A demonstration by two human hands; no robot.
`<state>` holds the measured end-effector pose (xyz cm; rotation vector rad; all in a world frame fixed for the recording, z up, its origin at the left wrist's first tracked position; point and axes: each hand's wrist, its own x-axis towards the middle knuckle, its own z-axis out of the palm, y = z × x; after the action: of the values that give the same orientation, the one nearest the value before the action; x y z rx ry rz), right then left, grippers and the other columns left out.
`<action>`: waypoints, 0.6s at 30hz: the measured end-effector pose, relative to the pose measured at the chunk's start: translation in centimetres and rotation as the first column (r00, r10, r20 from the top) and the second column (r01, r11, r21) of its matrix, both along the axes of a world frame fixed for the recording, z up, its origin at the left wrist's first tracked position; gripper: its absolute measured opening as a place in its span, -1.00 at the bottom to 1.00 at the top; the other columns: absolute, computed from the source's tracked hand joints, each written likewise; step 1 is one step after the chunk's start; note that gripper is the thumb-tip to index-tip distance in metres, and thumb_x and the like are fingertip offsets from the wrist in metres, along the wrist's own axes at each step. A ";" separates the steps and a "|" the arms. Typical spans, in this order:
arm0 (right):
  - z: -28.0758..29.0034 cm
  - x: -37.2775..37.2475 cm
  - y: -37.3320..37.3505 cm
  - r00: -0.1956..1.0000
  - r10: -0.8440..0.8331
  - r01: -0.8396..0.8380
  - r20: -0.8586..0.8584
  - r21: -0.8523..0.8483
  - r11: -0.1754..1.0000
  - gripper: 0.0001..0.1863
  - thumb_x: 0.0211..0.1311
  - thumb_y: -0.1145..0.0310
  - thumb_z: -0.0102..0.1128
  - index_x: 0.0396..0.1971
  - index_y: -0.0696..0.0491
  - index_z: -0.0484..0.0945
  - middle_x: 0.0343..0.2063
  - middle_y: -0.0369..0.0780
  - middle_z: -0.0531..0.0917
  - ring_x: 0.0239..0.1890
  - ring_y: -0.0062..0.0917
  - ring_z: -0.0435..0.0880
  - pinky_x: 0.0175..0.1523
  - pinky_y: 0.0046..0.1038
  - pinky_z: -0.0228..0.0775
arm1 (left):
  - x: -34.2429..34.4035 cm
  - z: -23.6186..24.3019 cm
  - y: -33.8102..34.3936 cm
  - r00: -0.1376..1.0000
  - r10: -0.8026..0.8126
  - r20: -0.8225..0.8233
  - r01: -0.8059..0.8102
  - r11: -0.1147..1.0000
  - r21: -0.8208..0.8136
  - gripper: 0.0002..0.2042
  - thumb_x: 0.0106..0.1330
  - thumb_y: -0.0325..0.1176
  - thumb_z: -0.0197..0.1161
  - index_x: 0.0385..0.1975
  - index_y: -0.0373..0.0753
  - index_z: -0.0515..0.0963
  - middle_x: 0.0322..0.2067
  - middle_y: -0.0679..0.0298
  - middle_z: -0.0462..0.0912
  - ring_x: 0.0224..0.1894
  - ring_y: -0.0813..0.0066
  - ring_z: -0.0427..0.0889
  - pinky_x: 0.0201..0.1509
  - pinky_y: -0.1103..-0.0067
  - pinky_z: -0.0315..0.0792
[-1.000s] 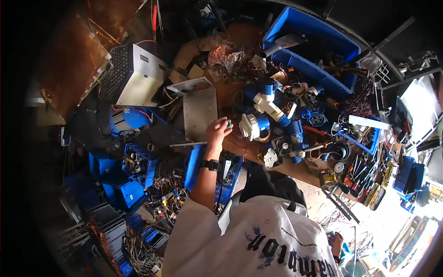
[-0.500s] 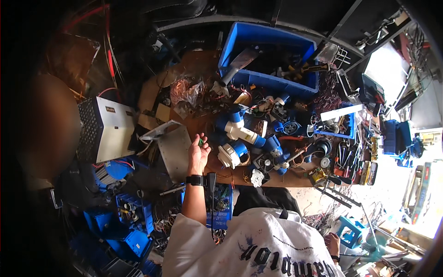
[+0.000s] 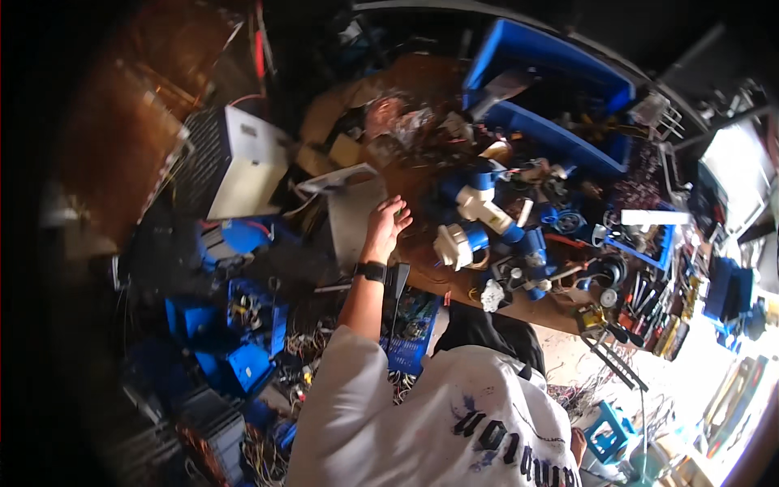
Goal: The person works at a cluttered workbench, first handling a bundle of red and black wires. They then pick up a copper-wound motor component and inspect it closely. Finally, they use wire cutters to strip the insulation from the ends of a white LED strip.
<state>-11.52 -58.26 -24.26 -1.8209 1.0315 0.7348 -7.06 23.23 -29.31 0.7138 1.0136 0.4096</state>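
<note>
My left hand [image 3: 388, 223] is raised over the left part of the bench, palm up, with its fingers curled in; blur hides what lies in them. A dark watch is on that wrist. Beside the hand is a grey metal panel [image 3: 350, 217], and to its right stands a round white and blue part [image 3: 457, 246]. Past that lies a jointed white and blue tube-shaped assembly [image 3: 485, 213]. My right hand [image 3: 578, 445] hangs low at my right side, mostly hidden by my shirt, its fingers out of sight.
A large blue bin [image 3: 545, 130] stands at the bench's back. Hand tools [image 3: 641, 296] and a small blue crate [image 3: 667, 247] crowd the right side. A white metal case [image 3: 251, 162] stands at left. Blue crates [image 3: 258, 321] and loose wires [image 3: 312, 349] cover the floor.
The view has swung left, so the bench shows farther right. My left hand's fingers have shifted, and the small green piece seen in them earlier no longer shows.
</note>
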 end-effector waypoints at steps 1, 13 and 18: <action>0.0 0.3 0.3 1.000 0.011 -0.011 -0.008 -0.002 1.000 -0.69 0.29 0.27 0.09 -0.02 0.07 0.49 -0.36 -0.19 0.67 -0.45 -0.45 0.68 -0.43 -0.45 0.51 | -0.8 0.1 1.5 0.999 0.005 -0.048 -0.003 0.999 0.050 -0.77 0.28 -0.44 0.18 -0.07 -0.24 0.49 -0.22 0.25 0.58 -0.25 0.41 0.62 -0.23 0.43 0.60; 2.4 4.3 0.4 0.987 0.158 -0.158 0.002 0.013 0.987 -0.66 0.32 0.22 0.06 0.02 0.06 0.47 -0.33 -0.21 0.66 -0.40 -0.48 0.67 -0.36 -0.51 0.46 | -6.3 -5.0 9.0 0.693 -0.338 -0.637 0.578 0.788 0.211 -0.84 0.20 -0.43 0.16 -0.26 -0.26 0.58 -0.43 0.30 0.62 -0.49 0.48 0.62 -0.51 0.53 0.54; 2.3 6.0 0.8 0.987 0.159 -0.159 -0.036 0.000 0.987 -0.64 0.34 0.19 0.05 0.03 0.05 0.46 -0.34 -0.21 0.66 -0.41 -0.49 0.67 -0.36 -0.50 0.48 | -2.8 -7.4 8.5 0.736 -0.366 -0.570 0.597 0.748 0.291 -0.80 0.18 -0.42 0.16 -0.23 -0.25 0.61 -0.33 0.25 0.66 -0.39 0.40 0.66 -0.42 0.49 0.57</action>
<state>-5.54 -57.46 -21.98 -1.9149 0.9180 0.8643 -9.89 31.72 -36.74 1.5435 1.1435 -0.0269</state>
